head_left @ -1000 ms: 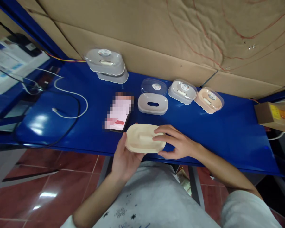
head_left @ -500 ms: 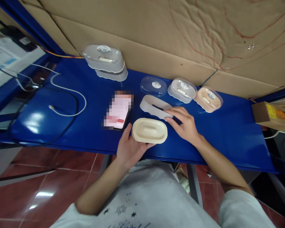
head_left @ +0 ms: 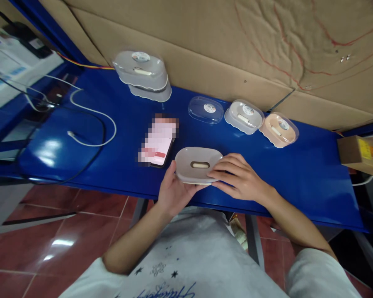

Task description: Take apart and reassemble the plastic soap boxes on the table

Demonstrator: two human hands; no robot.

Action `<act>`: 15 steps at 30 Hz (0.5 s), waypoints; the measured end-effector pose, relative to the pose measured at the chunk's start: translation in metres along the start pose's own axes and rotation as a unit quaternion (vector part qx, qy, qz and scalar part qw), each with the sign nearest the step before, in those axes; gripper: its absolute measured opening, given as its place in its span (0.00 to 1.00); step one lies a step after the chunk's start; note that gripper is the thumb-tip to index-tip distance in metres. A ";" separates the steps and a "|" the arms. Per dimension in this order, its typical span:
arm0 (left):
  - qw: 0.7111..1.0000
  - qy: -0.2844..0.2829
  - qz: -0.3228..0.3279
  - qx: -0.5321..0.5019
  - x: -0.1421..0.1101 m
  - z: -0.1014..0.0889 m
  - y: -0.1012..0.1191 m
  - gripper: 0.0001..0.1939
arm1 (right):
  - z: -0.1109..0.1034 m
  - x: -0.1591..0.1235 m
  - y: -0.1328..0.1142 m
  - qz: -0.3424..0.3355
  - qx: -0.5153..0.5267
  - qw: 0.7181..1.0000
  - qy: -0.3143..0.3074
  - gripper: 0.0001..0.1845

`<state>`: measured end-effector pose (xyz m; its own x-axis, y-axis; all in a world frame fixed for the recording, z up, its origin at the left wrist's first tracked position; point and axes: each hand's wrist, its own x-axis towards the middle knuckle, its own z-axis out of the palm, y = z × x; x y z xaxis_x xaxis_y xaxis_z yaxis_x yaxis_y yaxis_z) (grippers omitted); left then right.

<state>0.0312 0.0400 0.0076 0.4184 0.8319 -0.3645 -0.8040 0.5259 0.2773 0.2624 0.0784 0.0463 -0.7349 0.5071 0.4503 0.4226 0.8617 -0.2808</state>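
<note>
Head view, with clock directions taken from the grey shell [head_left: 186, 156] in hand: at ten o'clock, far off, lies a white box [head_left: 25, 76] with blue print too blurred to read. Nearer on that line, a white cable [head_left: 112, 124] curls on the blue table [head_left: 136, 178]. At eleven, stacked grey containers [head_left: 146, 80] carry a round sticker, its lettering illegible. The phone [head_left: 161, 140] just beside, at ten, has a pixelated screen. The left hand [head_left: 177, 194], at seven to eight, cradles shell and cream tray [head_left: 200, 165] from below; the tray's bar shows through the slot. At six, blue shirt script is cut off. A stickered clear cover [head_left: 202, 111] lies at twelve. The right hand [head_left: 244, 178], at three to four, grasps the shell's right end. Lidded grey [head_left: 240, 122] and peach [head_left: 276, 134] containers, towards two, bear similar unreadable stickers.
</note>
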 end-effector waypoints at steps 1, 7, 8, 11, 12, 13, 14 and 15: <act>1.000 -0.003 0.004 0.002 0.000 0.000 -0.001 0.32 | -0.001 0.000 0.000 -0.006 -0.004 1.000 0.005 0.14; 1.000 -0.005 0.023 -0.004 -0.001 -0.004 -0.004 0.30 | -0.006 -0.001 -0.005 -0.036 -0.038 0.998 0.017 0.16; 1.000 0.000 0.024 -0.010 0.000 -0.005 -0.004 0.28 | -0.005 -0.001 -0.007 -0.040 -0.041 0.998 0.015 0.17; 0.999 0.014 0.023 -0.028 0.000 -0.007 -0.002 0.24 | -0.001 -0.001 -0.009 -0.030 -0.036 0.999 -0.002 0.16; 0.999 0.018 0.023 -0.032 0.001 -0.007 -0.001 0.23 | 0.000 -0.001 -0.008 -0.024 -0.033 0.999 -0.008 0.16; 0.999 0.022 0.023 -0.034 0.001 -0.008 -0.001 0.22 | 0.001 -0.002 -0.007 -0.019 -0.022 0.999 -0.016 0.16; 0.999 0.025 0.024 -0.036 0.001 -0.007 0.000 0.21 | 0.000 -0.002 -0.004 -0.014 0.001 1.000 -0.024 0.17; 0.999 0.028 0.022 -0.039 0.001 -0.007 0.000 0.20 | -0.001 -0.002 -0.001 -0.008 0.035 0.999 -0.027 0.19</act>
<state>0.0290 0.0398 0.0009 0.3593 0.8417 -0.4030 -0.8524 0.4718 0.2255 0.2638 0.0771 0.0465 -0.7696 0.4903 0.4091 0.3737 0.8653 -0.3340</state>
